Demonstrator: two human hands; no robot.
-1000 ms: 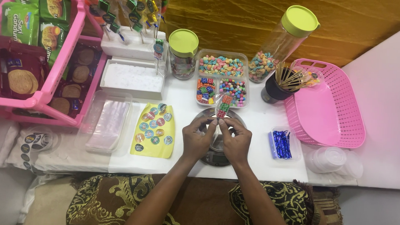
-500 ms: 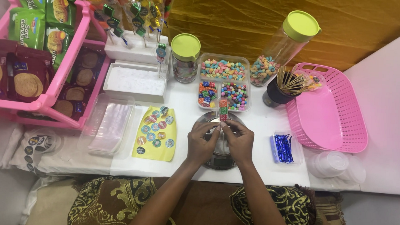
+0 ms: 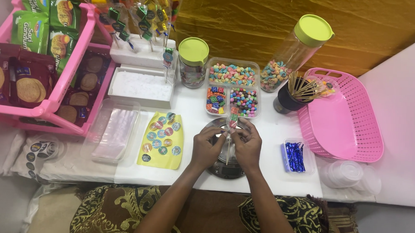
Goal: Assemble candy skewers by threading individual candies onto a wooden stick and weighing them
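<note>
Partly hidden under both hands, the scale (image 3: 227, 165) shows only its rim and a dark front edge; its top cannot be read. Left hand (image 3: 207, 148) and right hand (image 3: 248, 148) meet above it, fingers pinched narrow on a thin skewer (image 3: 228, 149) that stands nearly upright between them. Small sweets (image 3: 232, 120) sit on the skewer's upper end, just in front of the fingertips; how many are threaded is too small to tell. Which fingers actually grip the stick is hard to make out, as the thumbs cover it.

Behind the hands lie three clear trays (image 3: 232, 73) of coloured sweets, one long and two small. Two jars with green lids stand by them: a short jar (image 3: 193, 61) and a tall jar (image 3: 290, 53) leaning to the right. One black cup (image 3: 286, 101) holds a bunch of skewers, too many and too crossed to count. One pink basket (image 3: 354, 121) sits at the right, one small box of blue ties (image 3: 296, 156) just beside the right hand. One yellow sticker sheet (image 3: 163, 140) lies left of the left hand. The pink rack (image 3: 66, 75) of biscuit packets is cut off by the left edge
</note>
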